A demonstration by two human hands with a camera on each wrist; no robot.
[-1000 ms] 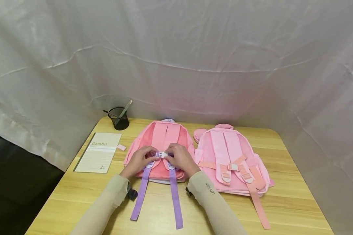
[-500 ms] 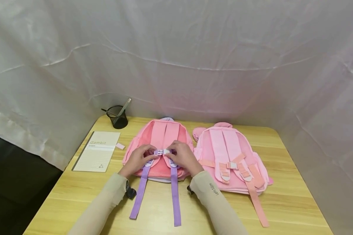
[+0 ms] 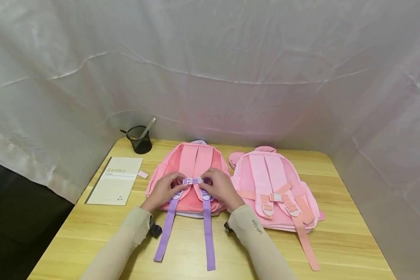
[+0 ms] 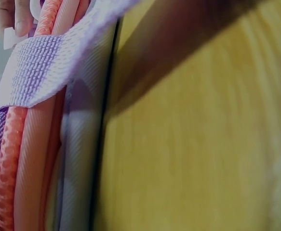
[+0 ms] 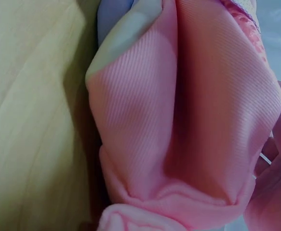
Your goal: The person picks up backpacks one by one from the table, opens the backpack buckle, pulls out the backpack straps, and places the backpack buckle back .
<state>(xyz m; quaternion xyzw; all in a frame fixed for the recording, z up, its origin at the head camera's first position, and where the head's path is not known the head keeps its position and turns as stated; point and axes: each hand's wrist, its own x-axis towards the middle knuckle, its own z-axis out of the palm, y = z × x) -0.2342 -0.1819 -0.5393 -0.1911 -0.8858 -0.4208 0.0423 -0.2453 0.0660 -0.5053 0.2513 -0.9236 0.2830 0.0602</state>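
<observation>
On the table lies a coral-pink backpack (image 3: 175,161), its shoulder straps facing up. Across those straps sits a white plastic buckle (image 3: 189,181) on purple webbing. My left hand (image 3: 162,191) pinches the buckle's left end between thumb and fingers. At its right end, my right hand (image 3: 219,188) pinches the white piece and purple webbing, fingers curled. A short purple band shows between the two white pieces. Two purple strap tails (image 3: 209,237) hang toward me. In the left wrist view, purple webbing (image 4: 39,67) crosses the bag's edge; the right wrist view shows its pink side pocket (image 5: 135,110).
To the right lies a lighter pink backpack (image 3: 290,171) with its peach straps buckled, close against the first bag. A notebook (image 3: 115,182), a small pink eraser-like block (image 3: 143,174) and a black mesh pen cup (image 3: 141,146) are at left. A grey curtain (image 3: 210,66) encloses the table.
The white pieces of the buckle sit farther apart, with purple webbing showing between them. My right hand has shifted slightly right; my left hand keeps its pinch. The view has shifted a little.
</observation>
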